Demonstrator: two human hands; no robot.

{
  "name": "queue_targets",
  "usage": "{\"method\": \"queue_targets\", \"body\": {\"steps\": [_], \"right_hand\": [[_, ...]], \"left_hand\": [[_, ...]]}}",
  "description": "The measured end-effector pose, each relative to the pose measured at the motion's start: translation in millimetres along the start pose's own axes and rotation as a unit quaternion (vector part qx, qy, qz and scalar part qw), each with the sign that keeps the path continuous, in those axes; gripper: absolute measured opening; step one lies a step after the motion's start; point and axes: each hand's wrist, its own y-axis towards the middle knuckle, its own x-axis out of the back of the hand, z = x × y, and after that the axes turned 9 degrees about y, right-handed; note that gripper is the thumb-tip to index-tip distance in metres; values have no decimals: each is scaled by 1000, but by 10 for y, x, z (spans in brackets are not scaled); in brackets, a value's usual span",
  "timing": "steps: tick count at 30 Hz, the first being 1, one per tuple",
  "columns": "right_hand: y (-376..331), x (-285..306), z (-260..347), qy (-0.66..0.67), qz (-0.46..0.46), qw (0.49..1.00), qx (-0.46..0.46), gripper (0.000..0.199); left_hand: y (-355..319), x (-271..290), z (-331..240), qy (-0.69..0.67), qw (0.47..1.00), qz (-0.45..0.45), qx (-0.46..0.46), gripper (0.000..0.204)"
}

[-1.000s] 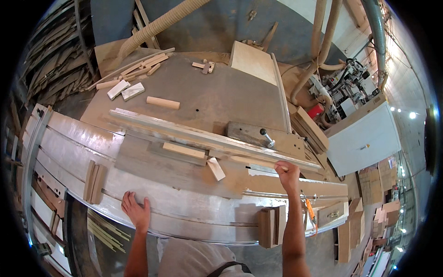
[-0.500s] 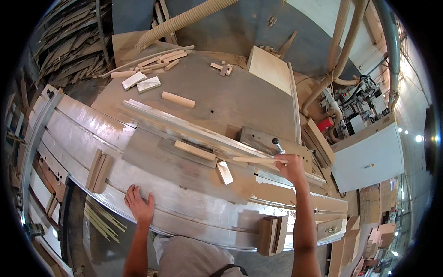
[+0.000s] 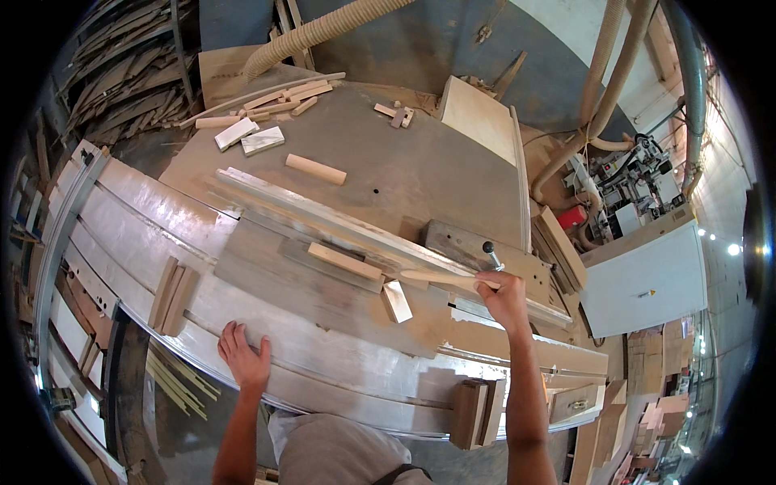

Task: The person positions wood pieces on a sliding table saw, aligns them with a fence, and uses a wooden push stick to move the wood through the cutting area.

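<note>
Right fingers (image 3: 490, 279) grip a wooden stick (image 3: 439, 277), long axis pointing left; left fingers (image 3: 234, 337) spread.

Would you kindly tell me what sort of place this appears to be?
Probably a woodworking shop: wood scraps are piled at the far left, a thick ribbed hose reaches over the bench, and cut blocks lie on the dusty metal table.
</note>
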Motion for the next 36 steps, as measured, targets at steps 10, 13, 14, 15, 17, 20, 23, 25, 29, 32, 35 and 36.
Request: {"method": "queue_targets", "body": {"steps": [10, 13, 14, 15, 17, 20, 23, 25, 29, 32, 35, 36], "right_hand": [[-2, -339, -12, 51, -15, 998, 35, 19], [34, -429, 106, 53, 2, 998, 15, 19], [57, -460, 124, 52, 6, 999, 12, 19], [81, -493, 143, 52, 10, 999, 8, 19], [124, -568, 185, 57, 15, 998, 4, 20], [178, -682, 220, 69, 9, 997, 29, 20], [222, -784, 201, 68, -7, 995, 73, 20], [250, -836, 255, 68, -4, 996, 62, 20], [327, -933, 340, 68, 20, 995, 75, 20], [359, -1159, 282, 72, 28, 993, 87, 21], [312, -1454, 382, 93, 40, 994, 36, 24], [334, -1542, 391, 87, 37, 994, 46, 24]], "left_hand": [[-8, -37, 20, 6, 1000, -15, -3, 58], [-5, -24, 14, 6, 1000, -17, -1, 58], [0, -32, 12, 2, 1000, -19, -3, 58], [4, -31, 13, -2, 1000, -20, -4, 57], [-1, -14, 18, -2, 1000, -23, -8, 57], [2, -9, 24, -1, 1000, -28, -13, 57], [1, -14, 12, -2, 1000, -24, -11, 58], [8, -10, 3, -1, 1000, -25, -11, 58], [-7, 14, -1, 2, 1000, -26, -10, 59], [-27, 27, -4, 3, 1000, -26, -4, 59], [-19, 26, -20, -6, 1000, -26, -9, 58], [-17, 25, -22, -8, 1000, -26, -12, 58]]}}
